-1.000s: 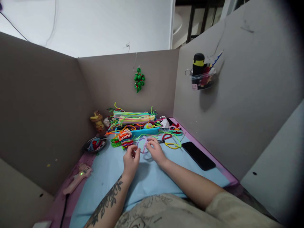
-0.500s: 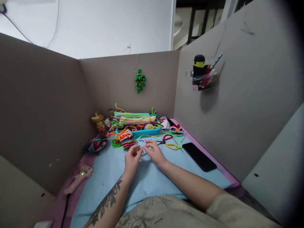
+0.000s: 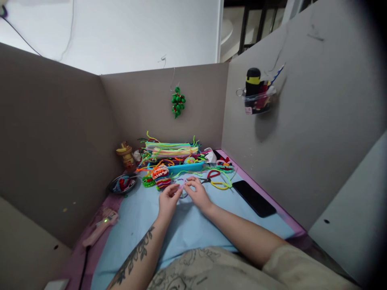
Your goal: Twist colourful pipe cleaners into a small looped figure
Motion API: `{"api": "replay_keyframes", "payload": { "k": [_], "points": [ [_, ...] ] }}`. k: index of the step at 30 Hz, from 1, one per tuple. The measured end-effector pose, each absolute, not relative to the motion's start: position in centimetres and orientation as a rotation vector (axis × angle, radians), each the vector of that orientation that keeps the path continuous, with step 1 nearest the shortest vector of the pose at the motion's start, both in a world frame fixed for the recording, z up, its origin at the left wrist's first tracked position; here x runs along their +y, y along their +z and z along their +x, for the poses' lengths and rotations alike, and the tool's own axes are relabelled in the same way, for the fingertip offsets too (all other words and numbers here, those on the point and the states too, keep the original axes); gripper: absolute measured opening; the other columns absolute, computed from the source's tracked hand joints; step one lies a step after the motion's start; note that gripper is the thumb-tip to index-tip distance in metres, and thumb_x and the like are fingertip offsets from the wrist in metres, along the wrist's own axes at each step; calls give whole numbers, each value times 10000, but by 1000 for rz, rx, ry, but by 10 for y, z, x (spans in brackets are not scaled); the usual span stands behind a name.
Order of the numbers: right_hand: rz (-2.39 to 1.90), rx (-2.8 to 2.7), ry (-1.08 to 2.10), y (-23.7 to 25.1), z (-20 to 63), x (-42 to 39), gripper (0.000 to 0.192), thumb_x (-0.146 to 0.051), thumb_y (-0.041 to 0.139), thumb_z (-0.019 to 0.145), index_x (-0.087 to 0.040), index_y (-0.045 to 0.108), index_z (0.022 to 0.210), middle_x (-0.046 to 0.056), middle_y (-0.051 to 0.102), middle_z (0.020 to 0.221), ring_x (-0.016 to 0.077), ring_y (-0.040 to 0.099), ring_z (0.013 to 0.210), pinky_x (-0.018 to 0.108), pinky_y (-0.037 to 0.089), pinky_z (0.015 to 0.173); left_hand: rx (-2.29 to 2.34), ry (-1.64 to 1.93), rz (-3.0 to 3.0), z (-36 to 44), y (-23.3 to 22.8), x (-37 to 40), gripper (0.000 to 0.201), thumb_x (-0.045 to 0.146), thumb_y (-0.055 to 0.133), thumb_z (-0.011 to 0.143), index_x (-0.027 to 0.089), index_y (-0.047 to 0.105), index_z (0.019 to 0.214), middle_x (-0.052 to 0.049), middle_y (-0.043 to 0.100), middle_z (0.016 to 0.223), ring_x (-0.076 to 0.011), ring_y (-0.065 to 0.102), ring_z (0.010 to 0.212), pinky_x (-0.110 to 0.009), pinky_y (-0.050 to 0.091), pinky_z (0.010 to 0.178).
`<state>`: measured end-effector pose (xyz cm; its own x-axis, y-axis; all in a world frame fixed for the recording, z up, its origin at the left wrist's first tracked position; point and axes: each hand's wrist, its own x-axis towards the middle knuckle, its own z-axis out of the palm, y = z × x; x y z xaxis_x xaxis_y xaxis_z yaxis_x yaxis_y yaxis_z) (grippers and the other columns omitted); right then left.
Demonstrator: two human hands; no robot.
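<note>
Between my fingertips is a thin purple pipe cleaner point(image 3: 183, 196), bent into a small curve; part of it is hidden by the fingers. My left hand point(image 3: 168, 198) pinches it from the left, thumb against forefinger. From the right, my right hand point(image 3: 198, 194) grips it with closed fingertips, almost touching the left ones. Just beyond the left hand sit striped and orange fuzzy pieces point(image 3: 162, 177) and a green one point(image 3: 148, 181). Scissors with red and yellow handles point(image 3: 220, 185) lie right of my right hand, with a bent light green pipe cleaner beside them.
A blue tray point(image 3: 189, 167) heaped with colourful pipe cleaners stands at the back. A black phone point(image 3: 254, 198) lies to the right. On the left are a dark bowl point(image 3: 123, 184) and a pink glue gun point(image 3: 101, 228) with a lit green light. Grey panels enclose three sides.
Both hands stay at nearly the same spot, with fingertips shifted very slightly around the purple pipe cleaner. The view has tilted a little.
</note>
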<state>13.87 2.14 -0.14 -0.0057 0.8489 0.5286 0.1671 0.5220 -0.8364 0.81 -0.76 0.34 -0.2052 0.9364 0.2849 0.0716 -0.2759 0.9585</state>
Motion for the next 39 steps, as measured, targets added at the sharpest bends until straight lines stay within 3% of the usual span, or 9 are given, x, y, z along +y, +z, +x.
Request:
{"api": "replay_keyframes", "payload": {
  "k": [6, 10, 13, 15, 20, 27, 31, 35, 39],
  "points": [
    [-970, -1313, 624, 7, 160, 36, 221, -392, 472, 799, -189, 553, 773, 51, 549, 849, 172, 510, 858, 279, 427, 725, 1270, 1634, 1329, 0, 3, -2, 366, 348, 685, 631, 127, 628, 917, -80, 678, 823, -172, 633, 722, -278, 511, 646],
    [-1037, -1155, 1212, 7, 172, 50, 245, -435, 518, 760, -197, 512, 821, 27, 589, 781, 121, 534, 628, 205, 372, 485, 1283, 1638, 1391, -1, 4, -3, 342, 341, 672, 645, 129, 635, 911, -77, 675, 826, -157, 623, 683, -272, 507, 631],
    [-965, -1027, 1691, 4, 176, 55, 259, -419, 596, 717, -194, 523, 823, 32, 617, 775, 103, 541, 554, 183, 339, 429, 1320, 1615, 1464, 1, 7, -7, 312, 332, 656, 662, 135, 644, 904, -67, 674, 823, -137, 608, 636, -256, 496, 607],
    [-894, -988, 1833, 1, 177, 57, 234, -350, 656, 680, -182, 552, 806, 21, 613, 720, 87, 529, 518, 173, 340, 418, 1346, 1602, 1504, 3, 10, -9, 290, 325, 653, 664, 140, 652, 887, -62, 675, 816, -133, 602, 633, -250, 491, 610],
    [-893, -1025, 1780, 0, 182, 60, 201, -179, 700, 609, -161, 612, 789, -31, 555, 563, 53, 467, 446, 147, 301, 386, 1330, 1573, 1552, 4, 13, -12, 273, 320, 641, 674, 141, 658, 879, -59, 677, 789, -136, 598, 635, -248, 483, 608],
    [-963, -1048, 1877, 2, 181, 58, 190, -312, 635, 687, -149, 598, 777, -59, 455, 474, 40, 351, 369, 154, 215, 353, 1309, 1547, 1570, 4, 11, -11, 263, 327, 646, 665, 149, 663, 858, -60, 676, 786, -148, 600, 652, -258, 483, 616],
    [-1036, -1257, 1648, -5, 181, 65, 120, -275, 607, 663, -166, 557, 671, -78, 390, 431, 53, 307, 372, 174, 203, 380, 1302, 1534, 1559, 5, 12, -12, 261, 326, 649, 657, 152, 663, 852, -54, 674, 769, -144, 593, 633, -257, 484, 602],
    [-1103, -1631, 831, 0, 196, 72, 94, -239, 563, 685, -178, 581, 617, -9, 522, 590, 126, 465, 572, 250, 364, 553, 1272, 1542, 1529, 4, 12, -11, 285, 330, 652, 654, 146, 659, 872, -56, 674, 768, -149, 602, 652, -262, 492, 618],
    [-1096, -1929, 163, 14, 213, 71, 105, -170, 554, 730, -208, 640, 685, 63, 580, 824, 211, 469, 845, 336, 364, 750, 1267, 1520, 1583, 3, 9, -10, 268, 325, 647, 665, 143, 663, 861, -56, 670, 769, -141, 595, 654, -252, 485, 616]
  ]
}}
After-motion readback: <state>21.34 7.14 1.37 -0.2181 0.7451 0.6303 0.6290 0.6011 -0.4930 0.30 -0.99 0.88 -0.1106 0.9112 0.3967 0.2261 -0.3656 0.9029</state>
